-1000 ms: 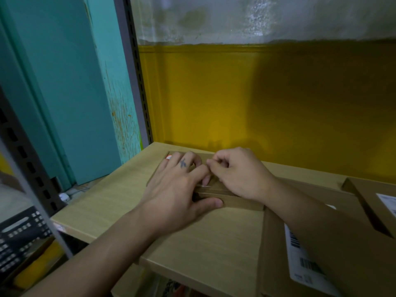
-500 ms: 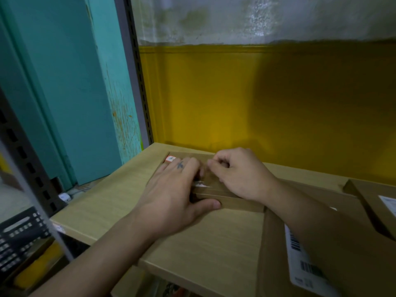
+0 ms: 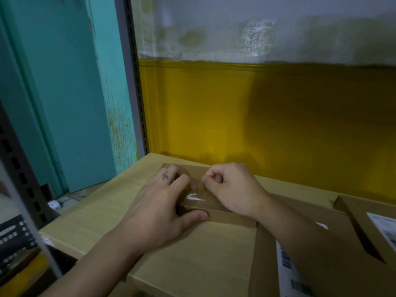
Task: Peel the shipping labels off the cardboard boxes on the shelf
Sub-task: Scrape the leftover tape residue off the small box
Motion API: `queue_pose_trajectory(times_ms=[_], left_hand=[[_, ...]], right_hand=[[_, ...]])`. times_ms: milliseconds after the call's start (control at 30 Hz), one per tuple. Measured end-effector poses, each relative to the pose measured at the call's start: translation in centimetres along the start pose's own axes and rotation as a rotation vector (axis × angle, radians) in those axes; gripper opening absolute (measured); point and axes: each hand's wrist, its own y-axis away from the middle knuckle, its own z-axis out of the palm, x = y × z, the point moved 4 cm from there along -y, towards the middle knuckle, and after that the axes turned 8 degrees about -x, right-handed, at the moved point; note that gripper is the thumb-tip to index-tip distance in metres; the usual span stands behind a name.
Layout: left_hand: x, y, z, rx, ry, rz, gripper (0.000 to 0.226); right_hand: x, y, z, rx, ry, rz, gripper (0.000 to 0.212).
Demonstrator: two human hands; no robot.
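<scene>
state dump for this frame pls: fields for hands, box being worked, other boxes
left hand: flat on small box, thumb on its front side
right hand: fingers curled, tips at small box top; what they pinch is unclear
small box: on shelf, white patch on top
big box: right of it, label on
far box: far right, label on

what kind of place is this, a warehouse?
Probably a small stockroom or warehouse storage bay. There is a slotted metal rack upright, a wooden shelf holding flat cardboard boxes with barcoded shipping labels, and a black plastic crate at lower left.
</scene>
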Motion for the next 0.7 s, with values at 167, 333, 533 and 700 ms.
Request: queue_pose_trajectory(times_ms=[167, 333, 533, 700], left_hand=[[0.09, -0.07, 0.29, 0.008, -0.011, 0.063, 0.032], [-0.17, -0.17, 0.33, 0.015, 0.019, 0.060, 0.032], [-0.06, -0.25, 0.30, -0.005, 0.016, 0.048, 0.034], [0.08, -0.34, 0.29, -0.051, -0.026, 0.045, 0.035]], right_hand=[[-0.05, -0.05, -0.01, -0.004, 0.005, -0.010, 0.017], [-0.01, -0.02, -0.09, 0.000, 0.017, -0.006, 0.017], [-0.10, -0.05, 0.17, -0.008, 0.020, -0.036, 0.017], [-0.13, -0.05, 0.48, -0.021, 0.088, -0.044, 0.017]])
